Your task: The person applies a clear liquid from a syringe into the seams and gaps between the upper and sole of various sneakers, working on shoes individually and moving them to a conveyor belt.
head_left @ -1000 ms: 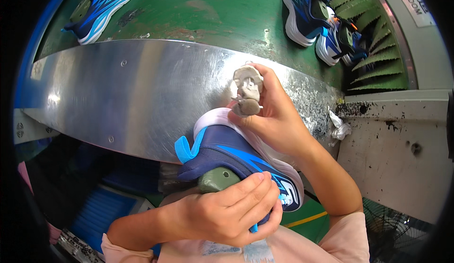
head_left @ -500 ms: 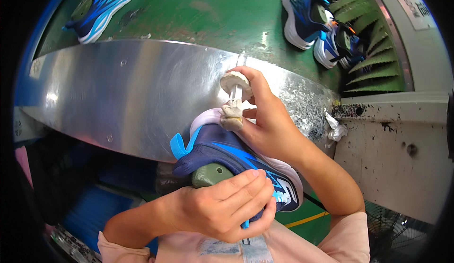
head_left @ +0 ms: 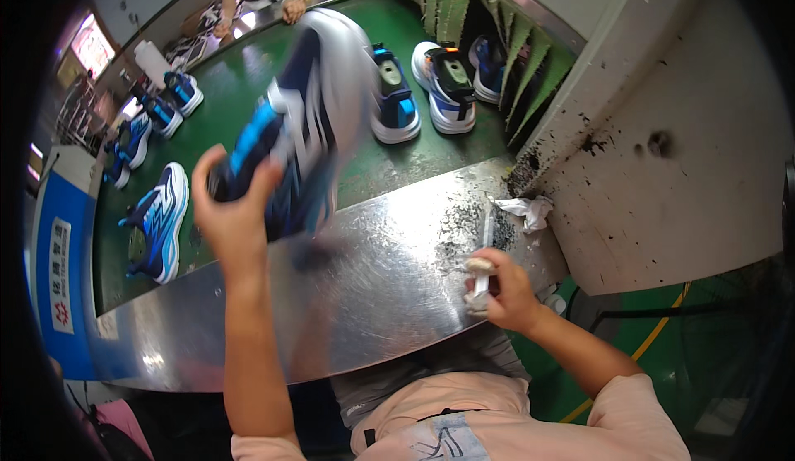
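My left hand (head_left: 236,217) is closed on a navy sneaker (head_left: 319,88) with blue and white trim, lifted over the far side of the metal ledge (head_left: 373,254). The sneaker is tilted, its pale sole facing right, and motion smears it. My right hand (head_left: 512,295) grips a syringe (head_left: 482,283) low over the ledge's right part. Whitish wrapping covers the syringe's flange and plunger end, and its clear barrel points away from me.
Sneakers stand on the green conveyor belt (head_left: 364,183): one at left (head_left: 157,225), several beyond, others at right by green strip curtains (head_left: 530,72). Crumpled tissue (head_left: 527,211) lies near a stained machine panel (head_left: 662,146). Another person's hands (head_left: 292,9) rest at the far edge.
My left hand has carried the sneaker from near my body up and away over the ledge. My right hand with the syringe has drawn apart from the sneaker. The view has tilted up.
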`<state>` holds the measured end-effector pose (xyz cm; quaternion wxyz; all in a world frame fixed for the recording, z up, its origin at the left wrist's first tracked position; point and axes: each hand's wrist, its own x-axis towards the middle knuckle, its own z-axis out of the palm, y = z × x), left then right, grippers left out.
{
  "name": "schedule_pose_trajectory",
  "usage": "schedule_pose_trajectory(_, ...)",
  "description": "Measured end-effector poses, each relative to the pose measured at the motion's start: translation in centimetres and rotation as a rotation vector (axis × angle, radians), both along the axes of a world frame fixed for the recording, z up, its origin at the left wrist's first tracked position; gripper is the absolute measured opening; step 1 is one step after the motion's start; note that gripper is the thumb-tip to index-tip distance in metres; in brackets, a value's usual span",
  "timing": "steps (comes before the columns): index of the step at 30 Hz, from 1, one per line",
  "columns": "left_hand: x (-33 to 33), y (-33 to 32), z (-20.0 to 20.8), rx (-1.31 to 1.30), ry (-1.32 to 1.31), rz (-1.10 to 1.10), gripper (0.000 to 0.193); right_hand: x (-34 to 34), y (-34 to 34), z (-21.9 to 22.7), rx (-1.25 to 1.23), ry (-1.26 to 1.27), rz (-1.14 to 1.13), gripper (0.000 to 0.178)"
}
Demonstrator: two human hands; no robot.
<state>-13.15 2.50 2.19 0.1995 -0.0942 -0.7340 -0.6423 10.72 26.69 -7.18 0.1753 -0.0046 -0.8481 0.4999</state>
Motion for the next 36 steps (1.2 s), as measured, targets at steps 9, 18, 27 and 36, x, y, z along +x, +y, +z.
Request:
schedule_pose_trajectory(9, -9.5, 6.8, -4.3, -1.118, 0.133, -0.076, 0.042, -0.5, -0.3, 0.1, 0.230, 0.154, 0.048, 0.054)
schedule_pose_trajectory(18, -8.6, -11.4, -8.8, -0.756, 0.163, 0.090, 0.050, -0.4, 0.2, -0.5, 0.202, 0.221, 0.042, 0.048)
schedule_pose_trajectory(27, -11.2, -33.3, -8.0, 0.388, -0.423, 0.383, 0.069, -0.5, 0.1, -0.8, 0.160, 0.253, 0.033, 0.047)
schedule_pose_trajectory(36, -11.5, -25.1, -10.6, 0.148, -0.304, 0.512, 0.068, -0.4, -0.1, -0.3, 0.170, 0.209, 0.020, 0.045)
